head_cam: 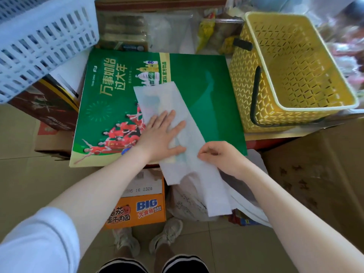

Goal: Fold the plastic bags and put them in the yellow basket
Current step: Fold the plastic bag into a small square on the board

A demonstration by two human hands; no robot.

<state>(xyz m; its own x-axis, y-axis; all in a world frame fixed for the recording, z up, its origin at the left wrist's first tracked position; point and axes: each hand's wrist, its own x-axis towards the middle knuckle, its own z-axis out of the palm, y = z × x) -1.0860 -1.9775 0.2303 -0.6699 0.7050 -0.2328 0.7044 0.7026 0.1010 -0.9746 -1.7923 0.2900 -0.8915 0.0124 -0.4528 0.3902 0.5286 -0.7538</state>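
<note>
Plastic bag (189, 146): white, translucent, folded into a long narrow strip, laid diagonally across green printed board (206, 85); far end on the board, near end overhanging the board's front edge above orange carton (137, 211).

Left hand (163, 134): fully open, palm down, fingers spread, pressed flat on the strip's middle section. Nothing gripped; bag pinned beneath palm and fingers.

Right hand (220, 156): fingers curled, thumb and fingertips pinched on the strip's right edge, just beside the left hand's thumb. Bag passing under and in front of this hand.

Yellow basket (295, 107): on the board's right side, well apart from both hands, interior bare of bags.

White basket (39, 40): upper left, tilted, beyond the board's far left corner.
</note>
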